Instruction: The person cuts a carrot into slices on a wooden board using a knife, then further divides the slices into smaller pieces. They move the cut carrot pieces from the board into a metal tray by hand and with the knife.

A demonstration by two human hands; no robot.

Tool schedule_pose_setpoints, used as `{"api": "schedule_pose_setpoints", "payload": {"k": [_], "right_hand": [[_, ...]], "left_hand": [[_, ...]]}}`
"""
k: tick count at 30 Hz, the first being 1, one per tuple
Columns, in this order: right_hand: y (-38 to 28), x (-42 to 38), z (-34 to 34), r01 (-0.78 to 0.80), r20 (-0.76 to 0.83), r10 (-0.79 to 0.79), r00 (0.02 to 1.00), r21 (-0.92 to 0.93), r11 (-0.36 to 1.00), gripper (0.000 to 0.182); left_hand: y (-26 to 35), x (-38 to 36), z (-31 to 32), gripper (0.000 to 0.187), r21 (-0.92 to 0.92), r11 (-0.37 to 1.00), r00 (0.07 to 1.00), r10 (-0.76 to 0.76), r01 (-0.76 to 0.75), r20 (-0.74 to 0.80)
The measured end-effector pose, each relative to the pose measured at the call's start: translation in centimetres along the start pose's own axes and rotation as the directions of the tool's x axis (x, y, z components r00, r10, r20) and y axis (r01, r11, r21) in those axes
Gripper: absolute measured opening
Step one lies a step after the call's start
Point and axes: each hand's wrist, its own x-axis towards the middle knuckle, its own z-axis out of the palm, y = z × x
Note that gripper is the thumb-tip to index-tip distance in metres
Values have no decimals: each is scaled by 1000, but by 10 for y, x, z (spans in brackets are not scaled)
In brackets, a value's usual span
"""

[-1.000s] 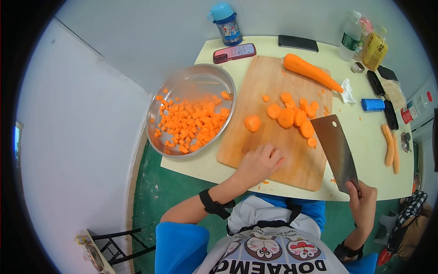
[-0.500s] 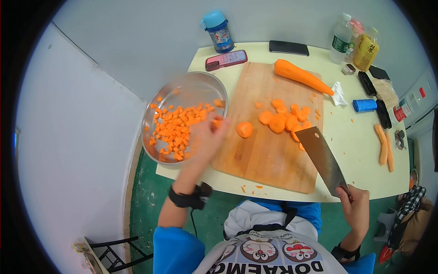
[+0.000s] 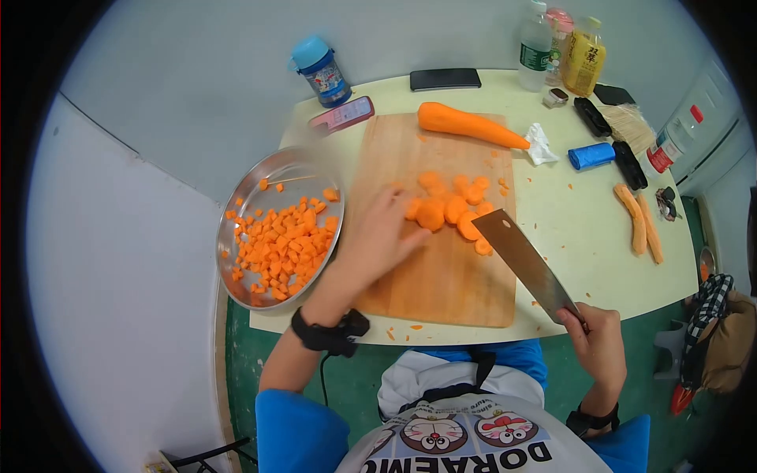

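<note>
Over the left part of the wooden cutting board reaches my left hand, thumb and fingers apart around nothing. Its fingertips are right beside a cluster of round carrot slices. My right hand grips the handle of a cleaver. The blade slants up and left over the board's right edge, its tip close to the slices. Diced carrot lies in a round metal pan left of the board. A whole peeled carrot rests across the board's far edge.
Behind the board are a blue thermos, a pink-cased phone and a black phone. Bottles stand at the back right. A crumpled tissue, a blue roll and thin peeled carrots lie to the right.
My left hand has moved from the pan's edge rightward to the slices on the board. The view has shifted, and the cleaver stays in my right hand at the board's right side.
</note>
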Motion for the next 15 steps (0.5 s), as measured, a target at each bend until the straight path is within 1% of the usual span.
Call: {"api": "schedule_pose_setpoints", "payload": {"k": [1, 2, 4, 5, 6, 7, 8, 9, 10, 11, 12, 13, 14, 15], "right_hand": [[0, -1, -1, -6, -4, 6, 1000, 0, 1000, 13], [0, -3, -3, -20, -8, 20, 1000, -6, 1000, 13], [1, -7, -5, -49, -18, 49, 999, -14, 999, 13], [2, -9, -5, -56, -48, 56, 997, -1, 998, 14], [3, -10, -6, -63, -78, 64, 995, 12, 998, 14], [4, -11, -6, -76, -78, 77, 994, 12, 997, 14], [6, -11, -8, -86, -62, 86, 994, 3, 996, 14], [6, -10, -9, -93, -46, 93, 995, -8, 996, 14], [5, -9, -10, -104, -38, 104, 994, -12, 994, 14], [3, -7, -9, -72, -36, 71, 997, -18, 997, 13], [0, -6, -8, -38, -27, 38, 999, -23, 999, 13], [-2, -5, -5, -49, -5, 49, 999, -23, 999, 13], [-4, -2, -2, -18, 22, 19, 1000, -34, 999, 13], [-6, 1, 1, 14, 46, -12, 999, -45, 999, 13]], "left_hand": [[3, 3, 11, 42, 13, 997, 997, 78, -79, 25], [4, 6, 19, 42, 9, 996, 996, 85, -85, 30], [7, 6, 32, 42, 126, 992, 997, 14, -23, 70], [9, 4, 33, 42, 119, 992, 997, 21, -30, 79], [11, -1, 30, 41, 70, 998, 999, -3, 0, 46], [15, -6, 26, 40, 20, 999, 999, -32, 31, 15], [22, -14, 19, 40, 12, 999, 999, -31, 30, 26], [31, -24, 9, 39, -16, 992, 982, -121, 124, 146], [36, -34, 6, 38, -33, 974, 942, -207, 223, 266], [39, -44, 10, 38, -39, 971, 936, -215, 234, 279], [43, -55, 14, 37, -46, 968, 942, -230, 248, 245], [45, -63, 18, 37, -49, 964, 946, -247, 263, 211], [47, -68, 19, 37, -50, 959, 939, -263, 280, 222], [50, -71, 18, 37, -131, 924, 918, -327, 361, 225]]}}
